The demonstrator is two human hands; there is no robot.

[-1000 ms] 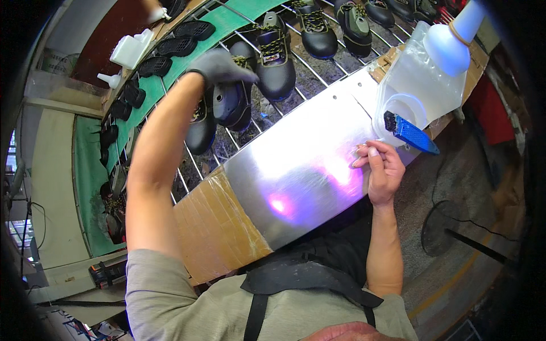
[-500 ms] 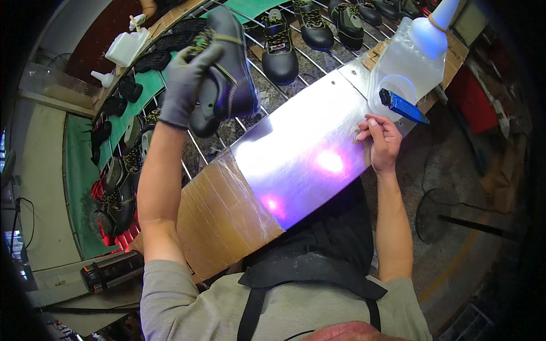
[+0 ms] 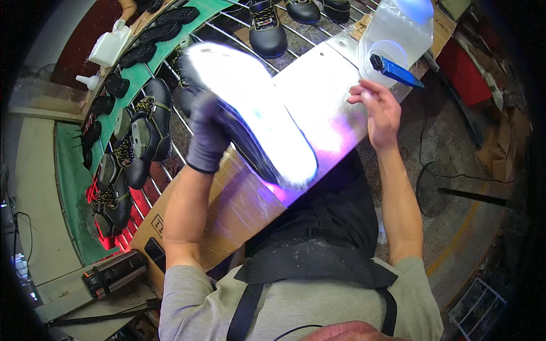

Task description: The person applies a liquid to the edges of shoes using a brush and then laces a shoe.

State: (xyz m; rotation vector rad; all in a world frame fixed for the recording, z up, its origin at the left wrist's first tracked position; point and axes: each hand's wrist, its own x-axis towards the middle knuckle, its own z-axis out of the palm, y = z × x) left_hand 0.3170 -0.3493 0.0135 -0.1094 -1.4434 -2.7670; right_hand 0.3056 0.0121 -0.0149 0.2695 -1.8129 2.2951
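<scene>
My left hand (image 3: pixel 207 133), in a grey glove, grips a black shoe (image 3: pixel 259 116) by its side. The shoe's underside faces up and is washed out by bright light. It hangs over the shiny metal sheet (image 3: pixel 333 68) on the bench before me. My bare right hand (image 3: pixel 380 116) hovers at the sheet's right edge, fingers loosely bent and apart, nothing visible in them. Just beyond it, a blue-handled brush (image 3: pixel 402 73) lies across a translucent plastic container (image 3: pixel 392 37).
Black shoes (image 3: pixel 266 34) stand on a curved metal rack, with more (image 3: pixel 151 122) along the left. Loose black soles (image 3: pixel 162 31) lie on a green strip beside a white bottle (image 3: pixel 111 45). Cardboard (image 3: pixel 227 227) covers the bench's near left. A cable and dark stand (image 3: pixel 469 195) are right.
My left hand has brought the shoe right and nearer, turning its underside up into the light. My right hand stays by the container, its fingers slightly more spread. The view has shifted.
</scene>
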